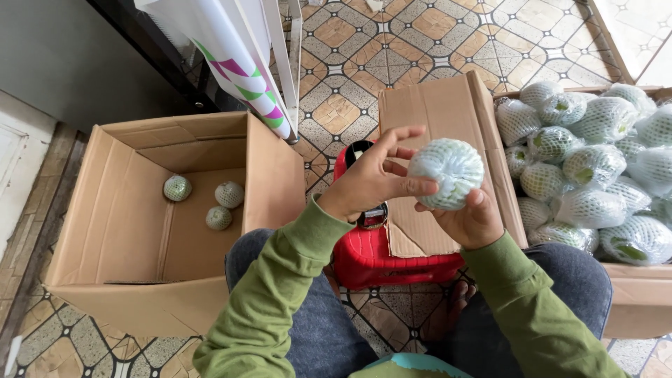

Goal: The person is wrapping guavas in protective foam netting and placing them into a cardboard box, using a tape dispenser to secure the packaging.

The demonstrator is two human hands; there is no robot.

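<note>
My right hand [470,222] cups a round green fruit wrapped in white foam netting [446,173] from below. My left hand [371,178] touches the fruit's left side with thumb and fingertips, its other fingers spread above. Both hands hover over a red plastic stool [371,260] between my knees. A black tape dispenser [367,210] lies on the stool, partly hidden by my left hand. To the left, an open cardboard box [126,231] holds three netted fruits [218,203]. On the right, a second box [633,290] is piled with several netted fruits [595,182].
The right box's flap [437,119] lies over the stool. A white pole with pink and green patterned paper [245,70] leans beside the left box. The floor is patterned tile [420,35]. A dark wall runs along the upper left.
</note>
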